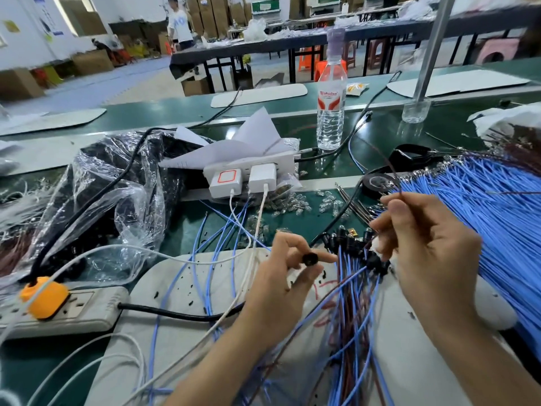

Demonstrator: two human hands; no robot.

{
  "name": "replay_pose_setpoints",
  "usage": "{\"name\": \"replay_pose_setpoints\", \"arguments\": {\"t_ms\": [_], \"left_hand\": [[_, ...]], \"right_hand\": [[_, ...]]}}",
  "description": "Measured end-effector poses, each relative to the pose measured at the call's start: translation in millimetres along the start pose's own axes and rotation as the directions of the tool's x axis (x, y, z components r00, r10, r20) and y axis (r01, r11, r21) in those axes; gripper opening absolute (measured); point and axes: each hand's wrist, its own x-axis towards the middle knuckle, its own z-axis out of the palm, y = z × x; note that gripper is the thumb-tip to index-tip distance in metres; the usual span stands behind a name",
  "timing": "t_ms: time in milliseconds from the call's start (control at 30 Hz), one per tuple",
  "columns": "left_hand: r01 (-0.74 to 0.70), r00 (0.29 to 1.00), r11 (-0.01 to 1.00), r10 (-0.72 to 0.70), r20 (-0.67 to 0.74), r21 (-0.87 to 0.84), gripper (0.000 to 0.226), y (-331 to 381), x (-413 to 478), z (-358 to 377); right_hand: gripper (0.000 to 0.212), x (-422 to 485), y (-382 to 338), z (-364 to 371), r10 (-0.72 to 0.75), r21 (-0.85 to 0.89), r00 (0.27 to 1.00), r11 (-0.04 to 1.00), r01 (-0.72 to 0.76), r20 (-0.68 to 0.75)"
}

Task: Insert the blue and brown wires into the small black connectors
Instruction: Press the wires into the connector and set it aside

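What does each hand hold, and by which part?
The left hand pinches a small black connector by its sides, between thumb and forefinger. The right hand pinches a thin brown wire at the low end of its visible length.

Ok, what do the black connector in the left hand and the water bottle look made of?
The black connector, pinched in the left hand, looks like moulded plastic, probably semi-gloss: dark, with a faint sheen. The water bottle looks like thin clear plastic: see-through, ribbed walls, printed label.

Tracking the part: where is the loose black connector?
Head view, lower centre: black connector pinched in the left hand, left of the wired connector bunch.
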Motion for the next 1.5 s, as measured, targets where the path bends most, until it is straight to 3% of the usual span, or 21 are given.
{"name": "replay_pose_setpoints", "arguments": {"t_ms": [167, 433, 600, 867, 1133, 1233, 1333, 1500], "left_hand": [[0.050, 0.998, 0.998, -0.049, 0.029, -0.034, 0.025, 1.4, 0.7, -0.8], [0.011, 1.000, 1.000, -0.011, 0.025, 0.000, 0.034, 2.9, 1.8, -0.4], [-0.025, 0.999, 0.999, 0.024, 0.031, 0.048, 0.025, 1.1, 1.3, -1.0], [-0.113, 0.993, 0.982, 0.115, -0.007, 0.151, 0.022, -0.2, 2.2, -3.0], [-0.166, 0.984, 0.975, 0.173, -0.038, 0.148, 0.012, -2.1, 2.7, -3.2], [-0.130, 0.990, 0.989, 0.134, -0.047, 0.077, 0.011, -2.1, 2.6, -3.8], [-0.038, 0.998, 0.988, 0.029, -0.062, -0.148, 0.012, 0.2, 2.3, -4.4], [0.032, 0.991, 0.929, -0.077, -0.109, -0.369, 0.018, -1.5, 6.0, -10.4]], "right_hand": [[0.007, -5.2, -14.7, 3.0, 0.076, 0.288, 0.995, 0.953, -0.094, 0.071], [0.003, -13.9, -21.2, 8.9, -0.020, 0.366, 0.976, 0.928, -0.062, 0.216], [0.008, -20.1, -19.0, 12.7, 0.006, 0.314, 0.967, 0.945, -0.088, 0.255], [0.011, -19.8, -10.1, 14.4, -0.062, 0.139, 0.955, 0.990, 0.022, 0.289], [0.014, -22.2, -0.4, 19.6, 0.035, 0.036, 0.935, 0.998, -0.051, 0.353], [0.015, -23.9, 3.4, 22.5, 0.151, 0.082, 0.896, 0.976, -0.203, 0.417], [0.014, -24.6, 4.9, 22.0, 0.245, 0.121, 0.835, 0.931, -0.345, 0.493], [0.025, -26.6, 5.7, 23.2, 0.216, 0.044, 0.828, 0.959, -0.278, 0.517]]}}
